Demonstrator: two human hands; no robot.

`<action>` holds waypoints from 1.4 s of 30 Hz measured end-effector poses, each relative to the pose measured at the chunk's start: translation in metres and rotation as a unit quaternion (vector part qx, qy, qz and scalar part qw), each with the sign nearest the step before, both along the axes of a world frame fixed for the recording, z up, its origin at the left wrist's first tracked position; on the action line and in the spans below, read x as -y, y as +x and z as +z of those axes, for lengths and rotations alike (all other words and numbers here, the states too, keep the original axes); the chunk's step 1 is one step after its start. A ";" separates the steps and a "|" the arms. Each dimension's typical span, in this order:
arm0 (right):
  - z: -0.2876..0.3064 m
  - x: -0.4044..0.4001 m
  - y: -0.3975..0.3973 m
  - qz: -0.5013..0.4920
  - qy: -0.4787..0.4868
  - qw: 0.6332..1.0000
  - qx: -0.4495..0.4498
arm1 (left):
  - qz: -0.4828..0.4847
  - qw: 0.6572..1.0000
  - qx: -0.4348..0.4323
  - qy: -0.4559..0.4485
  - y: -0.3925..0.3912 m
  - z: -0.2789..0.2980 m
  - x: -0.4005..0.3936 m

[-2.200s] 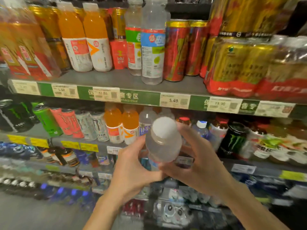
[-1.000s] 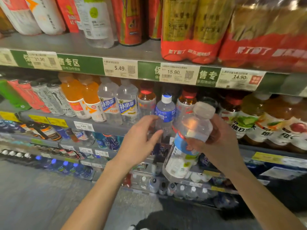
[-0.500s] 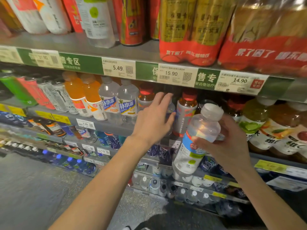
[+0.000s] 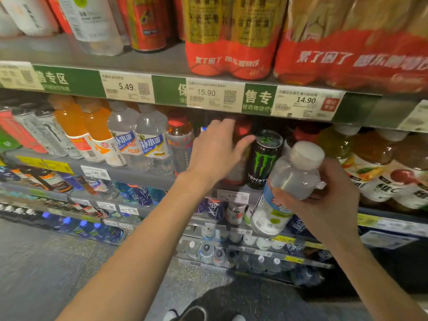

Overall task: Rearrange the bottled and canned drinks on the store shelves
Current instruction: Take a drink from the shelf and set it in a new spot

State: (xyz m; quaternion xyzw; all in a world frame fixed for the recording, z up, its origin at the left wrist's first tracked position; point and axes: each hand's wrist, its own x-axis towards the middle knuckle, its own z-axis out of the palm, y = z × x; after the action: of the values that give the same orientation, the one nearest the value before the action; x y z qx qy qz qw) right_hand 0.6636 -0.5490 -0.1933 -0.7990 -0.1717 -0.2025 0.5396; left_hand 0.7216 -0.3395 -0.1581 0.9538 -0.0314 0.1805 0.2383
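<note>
Head view, Monster can (image 4: 262, 159), price tags 5.49, 15.90, 14.90 (image 4: 305, 100)

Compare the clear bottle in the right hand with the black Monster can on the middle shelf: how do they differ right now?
The clear bottle is see-through plastic with a white cap; the black can is opaque with a green claw logo. The bottle is tilted, held off the shelf in the right hand; the can stands upright on the shelf. The left hand reaches in beside the can. Both look sealed.

The left hand (image 4: 215, 151) reaches into the middle shelf (image 4: 129, 173), just left of a can (image 4: 262, 161). The right hand (image 4: 324, 200) holds a bottle (image 4: 287, 188) in front of the shelf, right of the can.
</note>
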 end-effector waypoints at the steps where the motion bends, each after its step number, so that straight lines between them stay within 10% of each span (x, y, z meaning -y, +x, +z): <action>1: -0.003 0.003 0.000 0.000 -0.006 1.000 0.004 | 0.000 1.000 0.015 -0.023 0.001 -0.003 -0.002; 11: -0.004 0.015 0.001 -0.010 0.018 1.000 -0.002 | -0.095 0.981 0.074 -0.153 -0.030 -0.018 -0.024; 27: 0.009 -0.003 0.004 0.022 -0.003 1.000 -0.003 | -0.064 0.983 0.167 0.035 -0.072 -0.017 -0.036; 42: 0.039 -0.071 0.037 0.008 -0.170 0.985 0.016 | -0.003 0.981 0.093 -0.169 -0.092 -0.011 -0.124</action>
State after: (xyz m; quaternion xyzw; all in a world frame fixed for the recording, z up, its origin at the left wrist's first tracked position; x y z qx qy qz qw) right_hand 0.7009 -0.4782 -0.1542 -0.8743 -0.2185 -0.1786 0.3950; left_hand 0.6297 -0.2150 -0.1690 0.8787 -0.0254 0.2707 0.3925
